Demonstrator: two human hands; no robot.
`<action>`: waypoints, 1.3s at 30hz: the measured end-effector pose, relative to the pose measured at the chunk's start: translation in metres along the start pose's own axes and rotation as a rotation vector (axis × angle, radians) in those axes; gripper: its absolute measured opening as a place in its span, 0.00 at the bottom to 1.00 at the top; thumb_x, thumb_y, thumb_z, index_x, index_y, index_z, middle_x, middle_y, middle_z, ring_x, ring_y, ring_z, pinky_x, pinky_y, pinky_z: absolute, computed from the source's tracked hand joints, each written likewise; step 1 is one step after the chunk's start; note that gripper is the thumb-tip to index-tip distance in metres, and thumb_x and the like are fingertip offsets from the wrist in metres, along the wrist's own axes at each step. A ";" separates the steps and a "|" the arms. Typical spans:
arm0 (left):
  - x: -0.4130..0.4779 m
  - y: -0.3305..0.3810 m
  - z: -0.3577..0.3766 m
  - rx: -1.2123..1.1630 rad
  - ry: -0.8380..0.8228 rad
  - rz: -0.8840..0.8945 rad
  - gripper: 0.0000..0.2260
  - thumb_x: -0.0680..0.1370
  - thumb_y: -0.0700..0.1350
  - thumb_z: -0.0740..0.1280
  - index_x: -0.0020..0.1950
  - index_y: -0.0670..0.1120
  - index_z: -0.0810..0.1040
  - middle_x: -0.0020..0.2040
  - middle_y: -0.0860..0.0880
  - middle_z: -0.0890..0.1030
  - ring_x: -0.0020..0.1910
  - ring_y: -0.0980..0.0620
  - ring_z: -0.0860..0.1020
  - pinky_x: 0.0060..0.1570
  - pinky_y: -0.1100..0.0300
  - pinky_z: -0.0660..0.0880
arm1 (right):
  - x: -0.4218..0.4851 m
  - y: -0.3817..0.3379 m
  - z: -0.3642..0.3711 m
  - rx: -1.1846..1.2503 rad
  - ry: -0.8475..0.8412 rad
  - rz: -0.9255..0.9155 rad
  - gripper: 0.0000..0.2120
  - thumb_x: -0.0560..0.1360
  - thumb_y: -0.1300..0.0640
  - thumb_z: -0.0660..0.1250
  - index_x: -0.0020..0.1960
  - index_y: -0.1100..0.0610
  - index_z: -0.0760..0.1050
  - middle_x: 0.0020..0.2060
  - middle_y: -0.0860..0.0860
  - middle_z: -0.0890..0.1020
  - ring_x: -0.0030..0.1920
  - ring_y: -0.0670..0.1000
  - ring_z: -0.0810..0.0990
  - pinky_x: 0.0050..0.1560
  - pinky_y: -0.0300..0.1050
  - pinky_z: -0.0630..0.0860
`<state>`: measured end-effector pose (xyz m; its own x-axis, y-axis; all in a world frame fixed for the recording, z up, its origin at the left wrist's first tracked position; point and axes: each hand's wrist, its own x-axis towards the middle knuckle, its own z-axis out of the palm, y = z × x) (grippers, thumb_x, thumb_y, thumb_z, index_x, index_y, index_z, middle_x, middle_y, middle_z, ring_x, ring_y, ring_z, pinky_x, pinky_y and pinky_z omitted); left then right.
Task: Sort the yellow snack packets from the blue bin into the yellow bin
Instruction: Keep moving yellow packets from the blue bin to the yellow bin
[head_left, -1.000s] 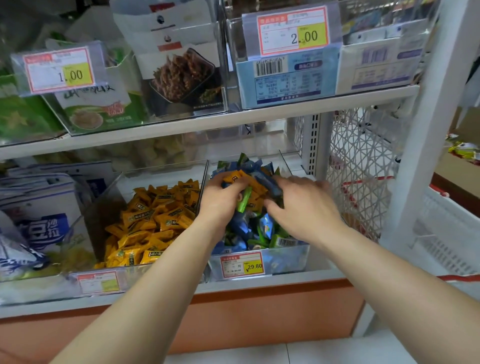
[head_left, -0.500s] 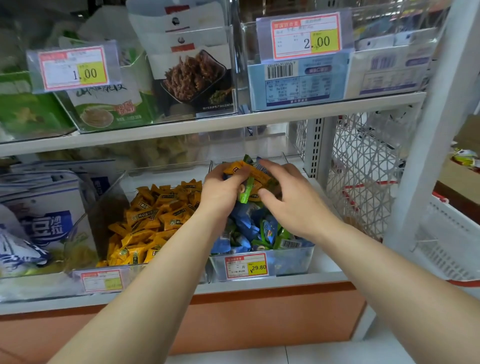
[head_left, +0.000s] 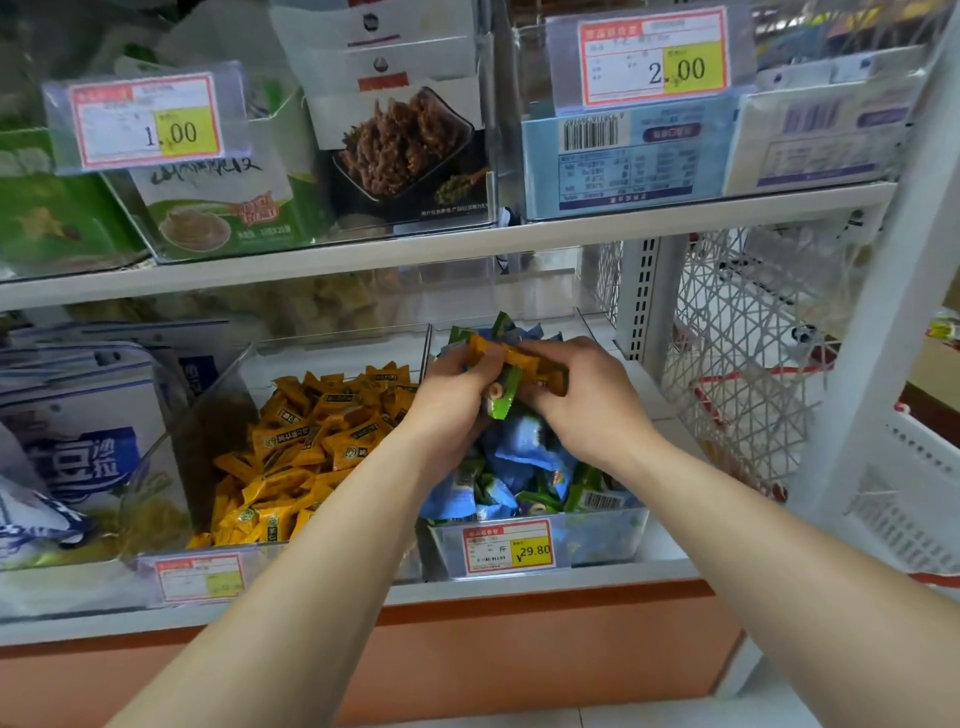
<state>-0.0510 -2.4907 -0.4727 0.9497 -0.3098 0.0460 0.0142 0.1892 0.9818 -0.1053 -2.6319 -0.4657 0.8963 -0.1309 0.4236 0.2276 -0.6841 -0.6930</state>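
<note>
Head view: left hand and right hand gripping yellow packets over blue bin

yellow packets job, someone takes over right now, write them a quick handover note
Left hand: grips a bunch of yellow packets above the blue bin.
Right hand: pinches the same bunch from the other side.
A green packet hangs caught between the hands.
Done: a pile of yellow ones lies in the yellow bin, beside the blue bin.
To do: shed the green packet, carry the bunch to the yellow bin, then check the blue bin; any buried yellow ones are hidden.
</note>
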 end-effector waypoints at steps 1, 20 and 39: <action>0.000 -0.001 -0.001 0.034 -0.032 0.005 0.10 0.82 0.44 0.64 0.59 0.41 0.79 0.49 0.43 0.85 0.50 0.47 0.84 0.50 0.56 0.79 | 0.000 0.001 -0.002 0.015 0.000 0.006 0.17 0.74 0.53 0.73 0.62 0.45 0.79 0.43 0.43 0.76 0.45 0.45 0.74 0.45 0.34 0.68; -0.014 0.013 0.020 0.086 -0.154 0.131 0.09 0.80 0.43 0.69 0.58 0.53 0.80 0.55 0.41 0.83 0.48 0.41 0.85 0.40 0.57 0.81 | -0.001 0.001 -0.047 0.491 -0.035 0.149 0.08 0.76 0.64 0.70 0.49 0.52 0.80 0.46 0.57 0.84 0.39 0.53 0.85 0.40 0.41 0.82; -0.052 0.055 -0.124 1.193 0.301 0.216 0.26 0.73 0.47 0.75 0.70 0.53 0.73 0.61 0.48 0.80 0.54 0.49 0.79 0.44 0.66 0.71 | -0.048 -0.014 -0.018 -0.366 -0.458 -0.215 0.28 0.74 0.32 0.59 0.72 0.40 0.68 0.69 0.44 0.69 0.68 0.47 0.67 0.65 0.47 0.68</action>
<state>-0.0607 -2.3492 -0.4442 0.9334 -0.1223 0.3373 -0.2933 -0.8015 0.5211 -0.1585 -2.6285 -0.4661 0.9356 0.3025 0.1822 0.3486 -0.8733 -0.3403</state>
